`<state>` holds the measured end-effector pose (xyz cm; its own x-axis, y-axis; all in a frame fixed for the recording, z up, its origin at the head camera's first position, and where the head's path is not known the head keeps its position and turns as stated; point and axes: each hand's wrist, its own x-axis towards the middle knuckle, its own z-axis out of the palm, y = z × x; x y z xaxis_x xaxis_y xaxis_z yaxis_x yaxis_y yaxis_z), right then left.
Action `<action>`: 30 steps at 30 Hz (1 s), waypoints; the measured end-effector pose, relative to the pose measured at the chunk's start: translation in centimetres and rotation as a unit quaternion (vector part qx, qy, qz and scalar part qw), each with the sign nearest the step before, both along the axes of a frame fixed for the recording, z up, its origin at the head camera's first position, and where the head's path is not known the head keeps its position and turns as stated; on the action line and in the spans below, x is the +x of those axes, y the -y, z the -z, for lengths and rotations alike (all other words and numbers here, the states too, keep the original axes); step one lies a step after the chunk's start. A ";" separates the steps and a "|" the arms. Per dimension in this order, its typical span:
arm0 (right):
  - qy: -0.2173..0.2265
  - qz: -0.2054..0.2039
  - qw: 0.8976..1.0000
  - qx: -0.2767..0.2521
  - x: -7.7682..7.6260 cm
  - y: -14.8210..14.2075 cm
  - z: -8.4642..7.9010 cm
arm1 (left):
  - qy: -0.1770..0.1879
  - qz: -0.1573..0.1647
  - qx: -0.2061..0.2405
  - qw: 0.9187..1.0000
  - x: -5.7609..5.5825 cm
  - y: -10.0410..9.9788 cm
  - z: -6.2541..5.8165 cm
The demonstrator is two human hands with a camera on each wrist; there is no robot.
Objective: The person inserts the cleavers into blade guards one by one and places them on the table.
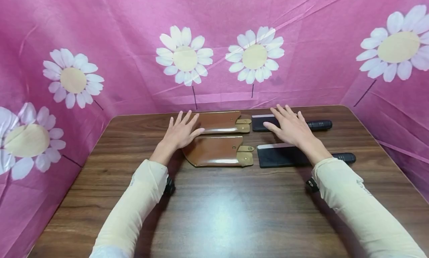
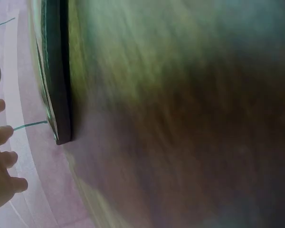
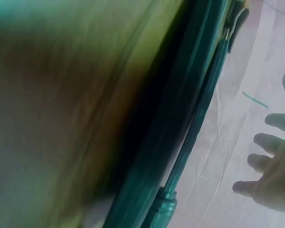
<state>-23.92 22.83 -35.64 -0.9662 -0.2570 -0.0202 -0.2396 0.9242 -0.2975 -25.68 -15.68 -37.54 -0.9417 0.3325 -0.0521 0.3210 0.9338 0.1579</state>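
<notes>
Two brown leather knife sheaths, a far one [image 1: 218, 122] and a near one [image 1: 214, 152], lie flat on the table with tan snap straps pointing right. To their right are two black cleavers, a far one [image 1: 261, 123] and a near one [image 1: 278, 155], each with a pale strip along its far edge and its handle to the right. My left hand [image 1: 181, 133] is spread over the left ends of the sheaths. Over the cleavers, my right hand [image 1: 291, 127] has its fingers apart and hides part of both blades. Neither hand grips anything; contact is unclear.
The brown wooden table [image 1: 214, 209] reaches to a pink cloth backdrop [image 1: 134, 38] with white daisies behind and at both sides. Dark wrist cameras sit under both cuffs. In the wrist views the tabletop is blurred.
</notes>
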 end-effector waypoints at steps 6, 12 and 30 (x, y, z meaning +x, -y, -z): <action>-0.018 -0.007 1.000 0.000 -0.6 -1.3 0.0 | -0.011 0.013 0.008 1.000 -0.7 0.4 0.1; -0.051 -0.022 0.998 -0.006 -1.0 -2.6 0.0 | -0.032 0.029 0.015 0.999 -1.4 0.5 -0.2; -0.061 -0.038 0.997 -0.015 -1.8 -6.2 -0.2 | -0.029 0.040 0.023 0.998 -3.1 0.6 0.4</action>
